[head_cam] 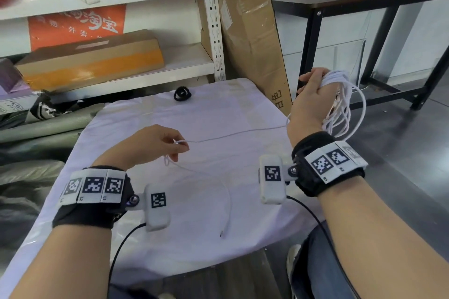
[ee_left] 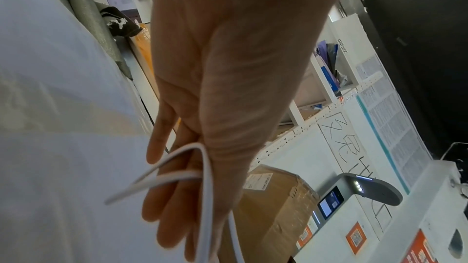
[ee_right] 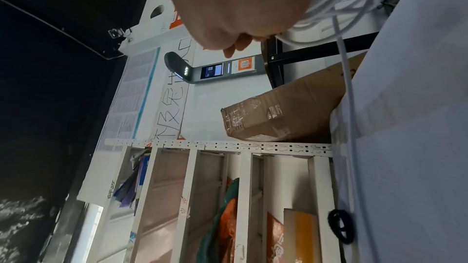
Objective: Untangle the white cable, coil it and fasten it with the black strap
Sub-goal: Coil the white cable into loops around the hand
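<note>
My right hand (head_cam: 309,102) is raised off the right edge of the table (head_cam: 136,238), fingers clenched round a bundle of loops of the white cable (head_cam: 340,104). The loops hang down past my wrist on the outer side, loose and uneven, clear of the table. From that bundle 1 strand runs leftward, low over the white cloth that covers the table, to my left hand (head_cam: 155,145).

My left hand sits above the middle of the table and pinches the strand at its fingertips. In the left wrist view the cable (ee_left: 177,167) bends over and between the fingers (ee_left: 162,141) in a small loop, so the grasp is a light pinch and not a fist. Below that hand the remaining length trails toward the near edge of the table, curving right and ending in a small plug (head_cam: 222,234) that lies on the cloth.

The black strap (head_cam: 182,93) lies by itself on the cloth at the far edge of the table, curled into a ring, well apart from both hands. The right wrist view shows it too (ee_right: 340,225), at the table's edge.

Behind the far edge stands a white shelf unit (head_cam: 213,31) with a cardboard box (head_cam: 92,60) on 1 shelf; a tall carton (head_cam: 252,39) leans just beside it.
</note>
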### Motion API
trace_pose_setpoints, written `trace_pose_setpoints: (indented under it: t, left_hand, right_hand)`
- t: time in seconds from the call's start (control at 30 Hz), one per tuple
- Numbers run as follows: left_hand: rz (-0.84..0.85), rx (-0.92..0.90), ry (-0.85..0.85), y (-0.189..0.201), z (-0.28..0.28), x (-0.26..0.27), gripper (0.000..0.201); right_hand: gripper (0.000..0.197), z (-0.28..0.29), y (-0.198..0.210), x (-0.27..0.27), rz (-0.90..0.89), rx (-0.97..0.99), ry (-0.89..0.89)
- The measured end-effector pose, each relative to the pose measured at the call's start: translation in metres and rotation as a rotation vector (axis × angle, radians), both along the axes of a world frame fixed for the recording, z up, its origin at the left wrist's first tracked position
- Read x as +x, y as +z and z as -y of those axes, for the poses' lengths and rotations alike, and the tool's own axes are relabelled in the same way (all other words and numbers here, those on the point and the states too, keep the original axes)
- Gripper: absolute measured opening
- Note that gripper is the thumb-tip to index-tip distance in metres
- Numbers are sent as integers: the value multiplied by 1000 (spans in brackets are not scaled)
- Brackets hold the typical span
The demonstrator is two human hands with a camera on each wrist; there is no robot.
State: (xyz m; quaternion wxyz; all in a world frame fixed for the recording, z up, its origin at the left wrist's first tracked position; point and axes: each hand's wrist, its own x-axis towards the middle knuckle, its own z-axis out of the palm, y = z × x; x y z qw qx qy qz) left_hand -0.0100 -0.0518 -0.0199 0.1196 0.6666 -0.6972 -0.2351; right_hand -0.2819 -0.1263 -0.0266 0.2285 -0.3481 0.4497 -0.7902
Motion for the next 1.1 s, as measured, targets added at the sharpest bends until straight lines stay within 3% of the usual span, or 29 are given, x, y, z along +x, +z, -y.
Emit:
trace_pose_setpoints:
  t: [0.17, 0.27, 0.4, 0.47, 0.6, 0.83, 0.9, 1.03, 1.1]
  left_hand:
    - [-259, 24, -46, 10, -10, -1, 12]
    - [-383, -59, -105, 19, -14, -12, 18]
    - [-280, 0, -221, 24, -13, -30, 16]
    - [-176, 37, -267, 22, -11, -34, 13]
    - [-154, 6, -295, 18, -8, -41, 13]
    - [-218, -378, -84, 4, 8, -32, 19]
    - [-244, -425, -26, 1, 11, -29, 22]
    - [-270, -465, 33, -1, 14, -28, 23]
    - [-270, -463, 30, -3, 15, -28, 24]
  right_hand:
    - [30, 7, -12, 3, -96, 112, 84]
    - [30, 2, -12, 6, -148, 273, 310]
    - [22, -13, -5, 22, -159, 381, 787]
    - [23, -22, -2, 30, -159, 394, 919]
    - [20, -32, -4, 38, -399, 405, 1061]
    - [23, -45, -2, 46, -593, 528, 1204]
    - [31, -47, 0, 46, -592, 593, 1288]
    - [68, -45, 2, 45, -433, 645, 1509]
    - [68, -46, 3, 45, -438, 623, 1590]
